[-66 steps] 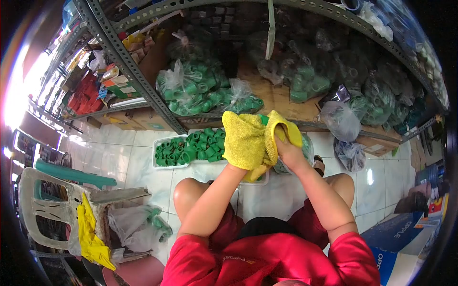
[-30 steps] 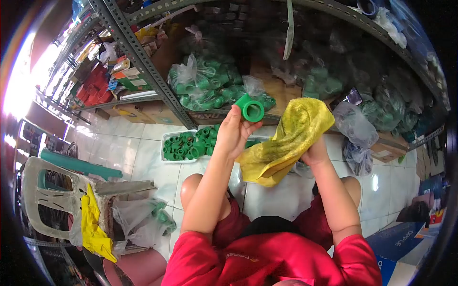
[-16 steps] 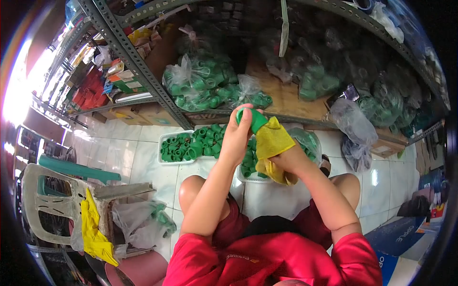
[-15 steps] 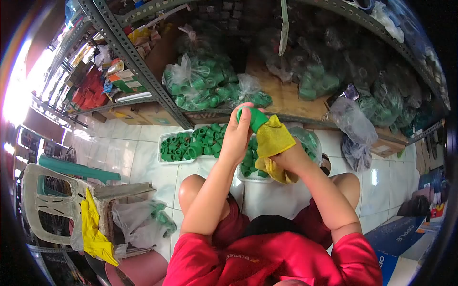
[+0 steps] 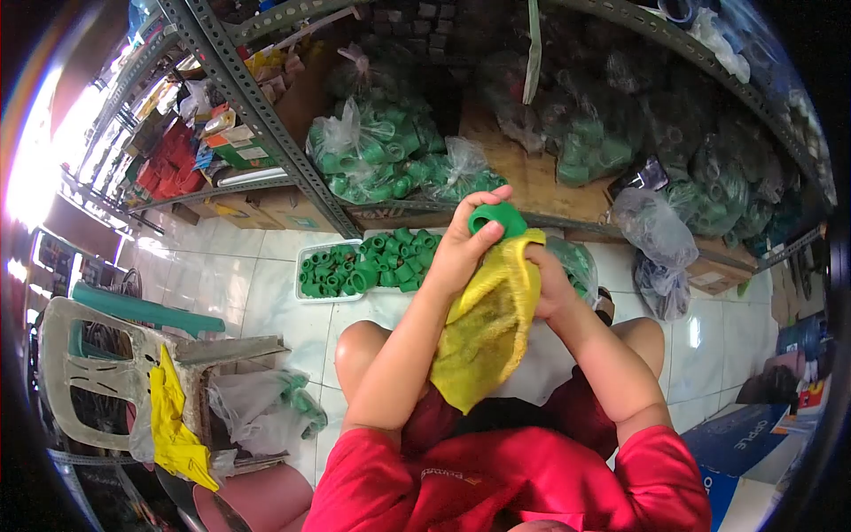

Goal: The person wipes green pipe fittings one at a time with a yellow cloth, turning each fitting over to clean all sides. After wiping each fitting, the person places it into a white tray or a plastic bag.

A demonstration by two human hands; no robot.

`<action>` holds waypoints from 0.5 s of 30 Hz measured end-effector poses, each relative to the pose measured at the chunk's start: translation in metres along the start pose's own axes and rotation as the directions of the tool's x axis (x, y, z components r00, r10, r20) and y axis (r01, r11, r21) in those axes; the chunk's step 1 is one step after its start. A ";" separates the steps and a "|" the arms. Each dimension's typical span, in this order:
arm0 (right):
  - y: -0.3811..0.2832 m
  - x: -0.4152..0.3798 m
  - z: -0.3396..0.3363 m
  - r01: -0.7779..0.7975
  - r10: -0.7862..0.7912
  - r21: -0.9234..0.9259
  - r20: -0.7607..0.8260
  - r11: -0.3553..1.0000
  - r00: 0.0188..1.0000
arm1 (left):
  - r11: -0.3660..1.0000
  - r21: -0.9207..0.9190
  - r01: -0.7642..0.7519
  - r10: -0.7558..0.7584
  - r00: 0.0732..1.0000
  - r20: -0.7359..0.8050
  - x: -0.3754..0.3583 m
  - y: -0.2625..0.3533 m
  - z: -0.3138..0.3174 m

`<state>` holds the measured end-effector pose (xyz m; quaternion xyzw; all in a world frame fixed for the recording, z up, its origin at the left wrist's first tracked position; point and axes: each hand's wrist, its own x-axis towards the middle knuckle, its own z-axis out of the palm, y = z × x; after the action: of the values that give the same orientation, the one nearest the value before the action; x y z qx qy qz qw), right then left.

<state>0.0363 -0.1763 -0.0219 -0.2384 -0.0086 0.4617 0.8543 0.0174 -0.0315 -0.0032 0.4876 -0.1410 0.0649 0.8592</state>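
Note:
Between my hands is a green plastic pipe fitting [image 5: 501, 219], its round opening turned toward me. My left hand [image 5: 463, 244] grips it, thumb lying along the near rim and fingers behind. A stained yellow cloth [image 5: 483, 332] hangs down from just below the fitting, its upper edge against it. My right hand [image 5: 551, 282] is closed on the cloth's upper right side; some of its fingers are hidden by the fabric. Beyond my left wrist, a white tray [image 5: 299, 277] and the floor beside it bear many small green fittings [image 5: 394, 257].
Metal shelving [image 5: 257, 115] holds plastic bags of green fittings [image 5: 377, 146] in front of me. On my left stands a worn plastic chair [image 5: 66, 355] with a yellow cloth [image 5: 173, 426] over it. A blue box [image 5: 740, 439] lies at the right.
The yellow cloth was bunched around the fitting's right end and now hangs spread below it. The fitting has turned so its opening faces me more. My right hand has moved up slightly.

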 end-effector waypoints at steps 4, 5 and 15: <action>0.003 0.001 0.021 0.276 -0.453 -0.849 0.049 0.451 0.890 | 0.929 -0.341 0.142 -0.217 0.957 -0.194 -0.001 0.011 -0.008; 0.003 -0.001 0.021 0.258 -0.462 -0.927 0.108 0.274 0.880 | 0.937 -0.231 0.261 -0.324 0.899 -0.296 0.000 0.013 -0.016; -0.003 -0.003 0.013 -0.004 -0.004 -0.125 -0.070 0.992 0.998 | 0.923 0.385 0.012 0.094 0.962 -0.256 0.001 -0.020 -0.005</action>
<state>0.0336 -0.1750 -0.0081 -0.3075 -0.0078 0.4516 0.8375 0.0240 -0.0375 -0.0216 0.6295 -0.0177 0.1749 0.7568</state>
